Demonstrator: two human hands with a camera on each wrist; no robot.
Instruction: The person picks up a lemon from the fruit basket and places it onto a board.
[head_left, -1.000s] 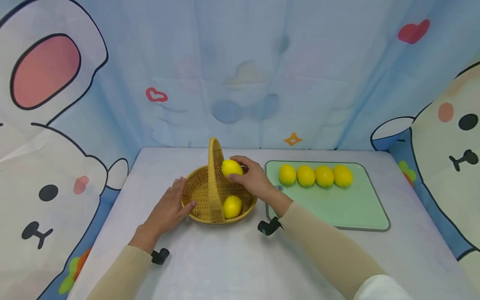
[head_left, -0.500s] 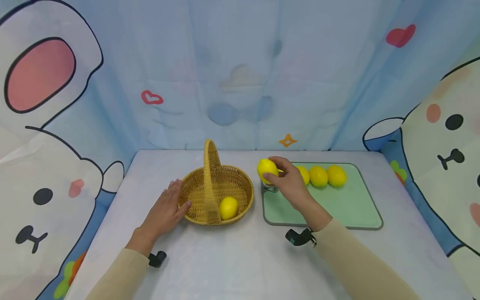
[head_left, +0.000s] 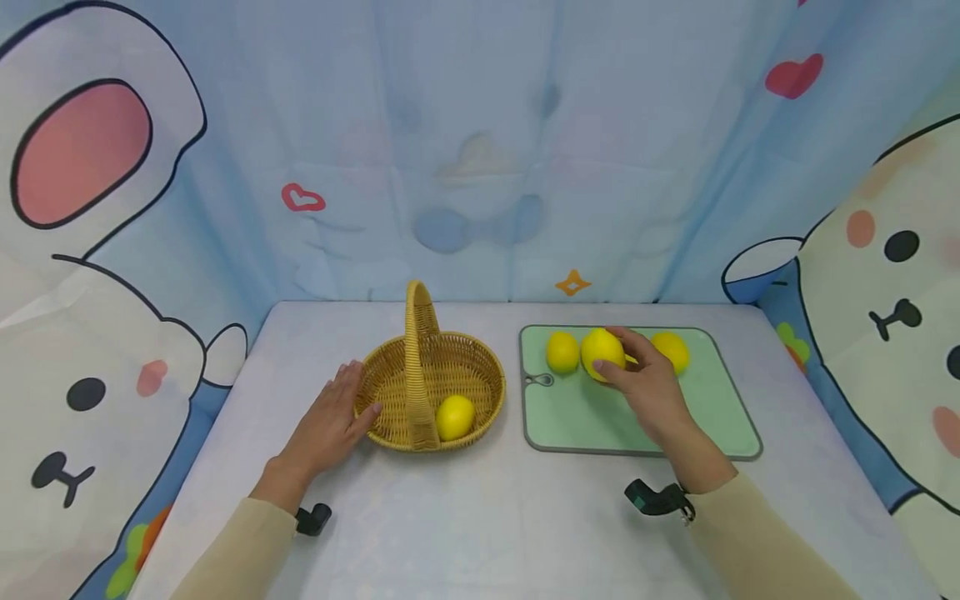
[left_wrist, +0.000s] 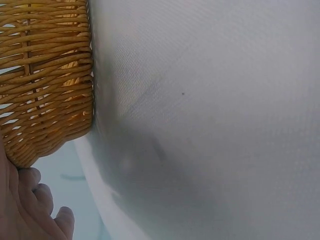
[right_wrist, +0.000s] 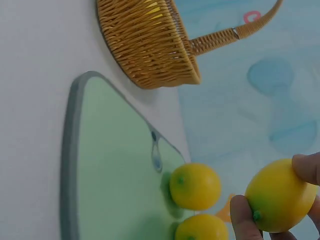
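Note:
My right hand (head_left: pixel 648 383) pinches a lemon (head_left: pixel 603 354) between thumb and fingers over the green cutting board (head_left: pixel 637 429). In the right wrist view the held lemon (right_wrist: pixel 280 195) is raised off the board, its greenish tip beside a finger. On the board a lemon (head_left: pixel 562 352) lies left of the hand and another lemon (head_left: pixel 670 352) right of it; what lies between is mostly hidden. My left hand (head_left: pixel 326 425), fingers straight, rests against the left side of the wicker basket (head_left: pixel 382 375). One lemon (head_left: pixel 455 417) sits inside the basket, right of its tall handle.
White cloth covers the table (head_left: pixel 465 517). Basket and board stand side by side toward its back edge, a gap of cloth between them. Behind hangs a blue curtain (head_left: pixel 480 125) with cartoon prints.
My right hand has carried its lemon from over the basket rightward, past the board's left end, to above the row of lemons. The left hand stays at the basket; the view has shifted slightly.

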